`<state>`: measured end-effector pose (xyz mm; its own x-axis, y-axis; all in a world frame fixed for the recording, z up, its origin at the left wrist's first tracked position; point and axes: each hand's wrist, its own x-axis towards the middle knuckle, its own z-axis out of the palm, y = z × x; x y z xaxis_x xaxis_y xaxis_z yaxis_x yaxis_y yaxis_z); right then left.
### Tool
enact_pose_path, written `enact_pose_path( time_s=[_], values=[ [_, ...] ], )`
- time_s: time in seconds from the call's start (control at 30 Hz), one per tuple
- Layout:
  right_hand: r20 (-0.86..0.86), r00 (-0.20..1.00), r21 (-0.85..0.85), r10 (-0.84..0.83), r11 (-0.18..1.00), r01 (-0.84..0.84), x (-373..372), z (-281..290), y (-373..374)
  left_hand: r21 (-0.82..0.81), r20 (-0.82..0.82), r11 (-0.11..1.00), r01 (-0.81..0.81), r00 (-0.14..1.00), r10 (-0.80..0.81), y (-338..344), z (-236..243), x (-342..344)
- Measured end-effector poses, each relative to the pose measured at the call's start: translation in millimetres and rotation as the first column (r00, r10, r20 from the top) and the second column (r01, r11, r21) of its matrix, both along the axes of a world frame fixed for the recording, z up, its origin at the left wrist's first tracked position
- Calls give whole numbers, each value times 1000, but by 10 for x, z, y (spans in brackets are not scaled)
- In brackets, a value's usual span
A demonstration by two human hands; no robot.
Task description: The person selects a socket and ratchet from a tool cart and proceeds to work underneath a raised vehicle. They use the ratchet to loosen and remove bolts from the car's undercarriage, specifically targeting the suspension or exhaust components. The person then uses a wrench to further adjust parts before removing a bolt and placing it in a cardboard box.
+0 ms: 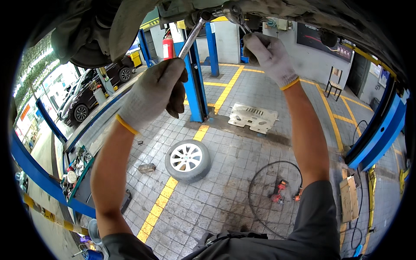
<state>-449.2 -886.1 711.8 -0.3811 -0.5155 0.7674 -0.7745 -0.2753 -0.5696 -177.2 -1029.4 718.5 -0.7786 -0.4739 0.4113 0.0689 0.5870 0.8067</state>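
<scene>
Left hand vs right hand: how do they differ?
Grip: the left hand wraps a long wrench; the right hand has its fingers on the end of a short metal piece.
Height: the right hand sits higher in the picture than the left hand.
Glove: the left hand shows darkened fingers; the right hand looks mostly pale.
Shared: both wear whitish gloves with yellow cuff edges.

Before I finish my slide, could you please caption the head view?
Gloved left hand gripping a wrench beneath a vehicle, right hand raised nearby.
</scene>
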Motion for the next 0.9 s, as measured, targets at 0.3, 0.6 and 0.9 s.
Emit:
enact_pose_path(
  time_s=[0.3,0.6,0.9],
  values=[
    [307,915,-138,262,964,-229,217,-234,-74,-72,-91,996,53,994,-60,-33,-164,-268],
    [561,740,-319,371,922,-220,1115,-512,-217,-12,-732,994,108,676,-82,-240,-984,-1745],
    [370,903,-186,220,969,-160,694,-404,-170,-87,-263,995,-47,965,23,-97,-541,-663]
  ],
)
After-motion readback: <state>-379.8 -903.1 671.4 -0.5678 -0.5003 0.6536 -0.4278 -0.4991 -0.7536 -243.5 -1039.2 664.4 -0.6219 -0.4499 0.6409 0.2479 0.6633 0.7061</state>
